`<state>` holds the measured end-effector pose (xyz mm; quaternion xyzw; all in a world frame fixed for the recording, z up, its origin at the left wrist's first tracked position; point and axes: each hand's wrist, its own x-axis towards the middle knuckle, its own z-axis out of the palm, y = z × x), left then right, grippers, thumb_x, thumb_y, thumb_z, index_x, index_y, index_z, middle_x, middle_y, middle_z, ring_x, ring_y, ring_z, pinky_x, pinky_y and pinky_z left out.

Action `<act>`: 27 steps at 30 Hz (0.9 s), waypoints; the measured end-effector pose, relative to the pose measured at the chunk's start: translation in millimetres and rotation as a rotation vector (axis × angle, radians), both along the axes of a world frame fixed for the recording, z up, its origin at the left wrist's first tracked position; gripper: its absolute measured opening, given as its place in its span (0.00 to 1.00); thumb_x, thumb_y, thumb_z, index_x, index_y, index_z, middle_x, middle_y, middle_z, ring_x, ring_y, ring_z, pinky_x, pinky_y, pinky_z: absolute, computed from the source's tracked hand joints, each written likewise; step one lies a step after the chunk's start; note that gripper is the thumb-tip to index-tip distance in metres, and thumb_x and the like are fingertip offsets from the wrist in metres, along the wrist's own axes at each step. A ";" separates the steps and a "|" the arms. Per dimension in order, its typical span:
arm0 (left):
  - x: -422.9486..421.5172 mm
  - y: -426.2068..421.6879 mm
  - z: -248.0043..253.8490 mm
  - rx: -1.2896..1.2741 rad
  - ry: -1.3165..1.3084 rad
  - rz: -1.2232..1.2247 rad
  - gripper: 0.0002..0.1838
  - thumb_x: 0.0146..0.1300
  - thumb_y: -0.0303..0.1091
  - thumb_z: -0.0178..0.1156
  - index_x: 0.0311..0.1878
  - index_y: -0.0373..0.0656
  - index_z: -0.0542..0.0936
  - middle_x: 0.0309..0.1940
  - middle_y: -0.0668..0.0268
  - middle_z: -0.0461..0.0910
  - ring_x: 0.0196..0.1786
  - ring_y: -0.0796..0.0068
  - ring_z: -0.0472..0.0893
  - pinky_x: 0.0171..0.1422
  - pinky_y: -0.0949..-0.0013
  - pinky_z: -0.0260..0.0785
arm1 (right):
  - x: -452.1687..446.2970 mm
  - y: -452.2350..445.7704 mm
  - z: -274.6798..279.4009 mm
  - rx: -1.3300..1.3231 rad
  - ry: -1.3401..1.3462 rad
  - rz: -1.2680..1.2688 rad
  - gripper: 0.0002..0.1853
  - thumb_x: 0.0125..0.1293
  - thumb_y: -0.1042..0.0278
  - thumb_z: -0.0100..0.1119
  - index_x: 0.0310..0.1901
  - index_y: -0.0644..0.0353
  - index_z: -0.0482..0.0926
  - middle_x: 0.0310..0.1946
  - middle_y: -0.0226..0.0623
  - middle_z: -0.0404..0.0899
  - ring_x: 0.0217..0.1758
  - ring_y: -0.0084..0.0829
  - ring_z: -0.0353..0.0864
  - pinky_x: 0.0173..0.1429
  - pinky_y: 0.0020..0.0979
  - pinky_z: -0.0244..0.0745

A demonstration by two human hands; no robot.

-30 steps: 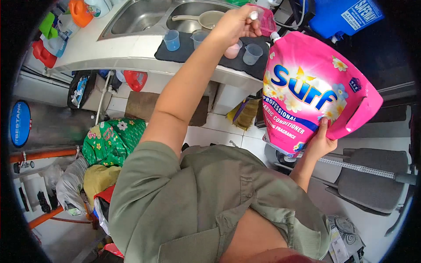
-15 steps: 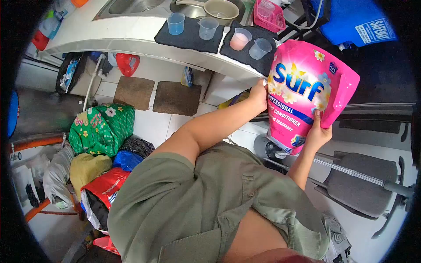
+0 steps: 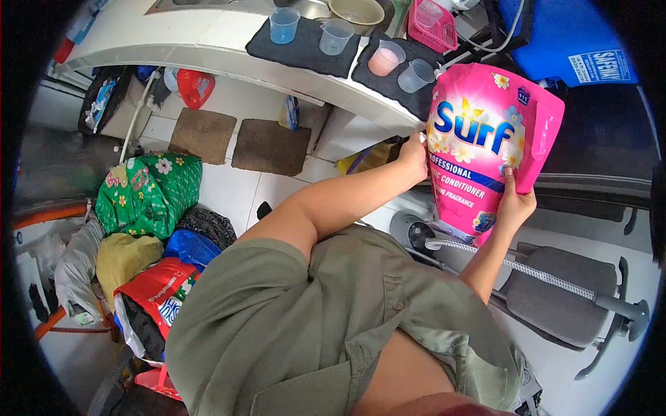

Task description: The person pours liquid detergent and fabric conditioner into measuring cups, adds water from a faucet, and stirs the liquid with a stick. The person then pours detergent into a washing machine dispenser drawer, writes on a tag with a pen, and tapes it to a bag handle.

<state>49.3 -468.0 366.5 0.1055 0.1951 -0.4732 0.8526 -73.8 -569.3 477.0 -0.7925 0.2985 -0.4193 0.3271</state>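
Note:
A large pink Surf fabric conditioner pouch (image 3: 468,149) is upright, its top left corner beside the nearest cup. My right hand (image 3: 515,202) grips its lower right side, thumb on the front. My left hand (image 3: 414,158) is closed at the pouch's left edge, with a small white cap (image 3: 422,138) at its fingertips; some fingers are hidden behind the pouch. On dark cloths stand a cup of blue liquid (image 3: 284,26), a clear cup (image 3: 336,37), a cup of pink liquid (image 3: 385,59) and another clear cup (image 3: 415,76), slightly tilted in view.
The white counter (image 3: 173,36) has a sink and a beige pan (image 3: 357,14) behind the cups. A pink basket (image 3: 433,28) and blue container (image 3: 569,41) are at the back right. Bags (image 3: 149,194) lie lower left; a grey chair-like object (image 3: 558,295) is right.
My left hand has come down from above the counter to the pouch's left edge. The pouch has shifted slightly left, and the view has turned, showing all the cups.

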 end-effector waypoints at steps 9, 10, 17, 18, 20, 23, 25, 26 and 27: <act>-7.5 -4.6 -10.0 0.071 0.002 -0.042 0.20 0.67 0.46 0.35 0.46 0.44 0.72 0.43 0.64 0.76 0.47 0.68 0.75 0.53 0.63 0.66 | 4.0 -7.1 9.3 -0.023 0.071 0.042 0.11 0.53 0.70 0.67 0.35 0.68 0.80 0.29 0.31 0.80 0.32 0.17 0.73 0.39 0.21 0.69; -8.1 -6.7 -13.4 0.070 0.002 -0.040 0.20 0.67 0.46 0.35 0.46 0.44 0.72 0.43 0.64 0.76 0.47 0.68 0.75 0.53 0.63 0.66 | 4.0 -6.8 10.7 -0.024 0.071 0.044 0.11 0.53 0.70 0.67 0.35 0.68 0.80 0.29 0.31 0.80 0.32 0.17 0.73 0.39 0.21 0.69; -11.3 -9.7 -20.4 0.031 0.012 -0.054 0.20 0.66 0.45 0.35 0.46 0.44 0.72 0.44 0.64 0.76 0.48 0.68 0.74 0.54 0.61 0.64 | 7.2 -3.9 20.8 -0.077 0.176 0.015 0.12 0.53 0.69 0.67 0.35 0.69 0.80 0.29 0.32 0.80 0.32 0.16 0.74 0.40 0.21 0.70; -11.7 -9.6 -20.5 0.038 0.003 -0.052 0.20 0.66 0.45 0.35 0.46 0.43 0.72 0.44 0.64 0.76 0.48 0.67 0.74 0.54 0.60 0.64 | 7.2 -4.6 21.2 -0.088 0.201 0.010 0.12 0.53 0.69 0.67 0.35 0.69 0.80 0.29 0.31 0.80 0.32 0.16 0.74 0.40 0.21 0.70; -13.2 -11.8 -24.4 0.023 -0.003 -0.053 0.20 0.66 0.45 0.35 0.46 0.43 0.72 0.44 0.64 0.76 0.48 0.67 0.74 0.54 0.61 0.64 | 6.4 -7.3 21.0 -0.089 0.193 0.022 0.12 0.53 0.69 0.67 0.35 0.69 0.80 0.29 0.31 0.80 0.32 0.16 0.74 0.40 0.21 0.70; -14.0 -11.8 -25.1 0.005 0.000 -0.050 0.20 0.67 0.46 0.34 0.46 0.43 0.71 0.44 0.64 0.76 0.49 0.67 0.74 0.55 0.61 0.64 | 7.0 -6.8 22.0 -0.095 0.181 0.039 0.11 0.53 0.70 0.67 0.35 0.68 0.80 0.28 0.31 0.80 0.32 0.16 0.73 0.39 0.20 0.70; -13.9 -10.1 -21.7 0.002 0.011 -0.046 0.20 0.67 0.46 0.34 0.46 0.43 0.71 0.44 0.64 0.76 0.49 0.67 0.74 0.55 0.61 0.64 | 7.0 -5.5 22.3 -0.098 0.179 0.043 0.11 0.53 0.70 0.67 0.35 0.68 0.80 0.28 0.31 0.80 0.31 0.16 0.73 0.39 0.20 0.70; -13.7 -9.3 -19.8 0.016 0.014 -0.048 0.20 0.67 0.46 0.33 0.46 0.43 0.71 0.44 0.63 0.76 0.49 0.67 0.74 0.55 0.61 0.64 | 6.6 -4.9 22.3 -0.090 0.175 0.046 0.12 0.53 0.69 0.67 0.35 0.68 0.80 0.29 0.30 0.80 0.32 0.16 0.73 0.39 0.20 0.69; -13.9 -10.5 -20.1 0.030 0.016 -0.052 0.21 0.67 0.46 0.33 0.46 0.43 0.71 0.44 0.63 0.76 0.49 0.67 0.74 0.55 0.62 0.64 | 5.9 -6.0 20.8 -0.082 0.170 0.047 0.13 0.53 0.68 0.68 0.36 0.68 0.80 0.29 0.30 0.80 0.33 0.16 0.72 0.40 0.20 0.68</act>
